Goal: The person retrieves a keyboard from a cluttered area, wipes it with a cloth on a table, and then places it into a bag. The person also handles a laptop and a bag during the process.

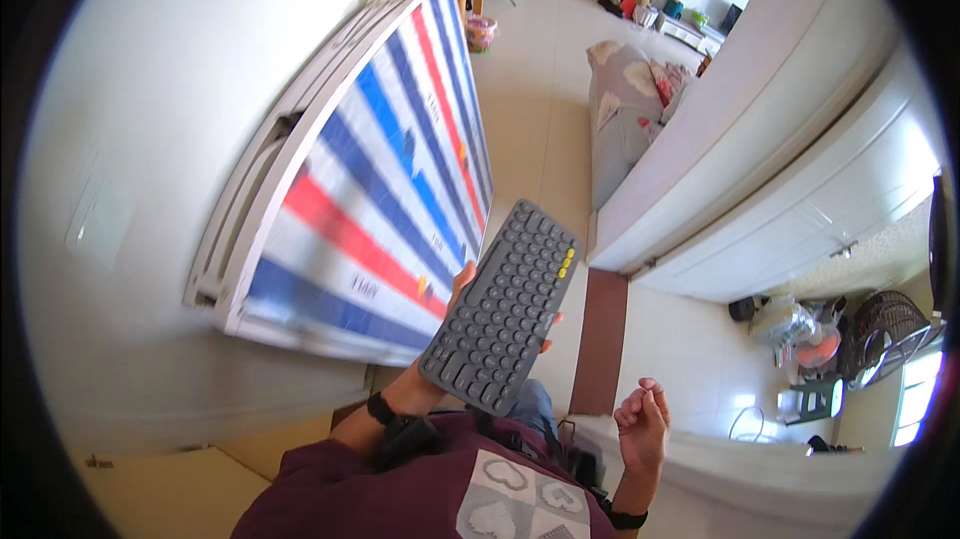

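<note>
My left hand (462,282) grips a dark grey compact computer keyboard (501,306) from beneath. Its thumb shows at the keyboard's left edge, and fingertips show at the right edge; the palm is hidden underneath. Round keys face up, a few of them yellow near the far right corner. The keyboard slants away in front of my maroon top (390,494). Off to the right, my right hand (643,419) is raised with its fingers curled together, and nothing shows in it. A dark band circles each wrist.
A folded bed or panel with striped covering (375,186) leans along the left wall. To the right stand a wall end (697,118) and an open white door (795,194). A brown threshold strip (600,340) crosses the tiled floor. Beyond are a covered sofa (626,118) and a green stool (817,400).
</note>
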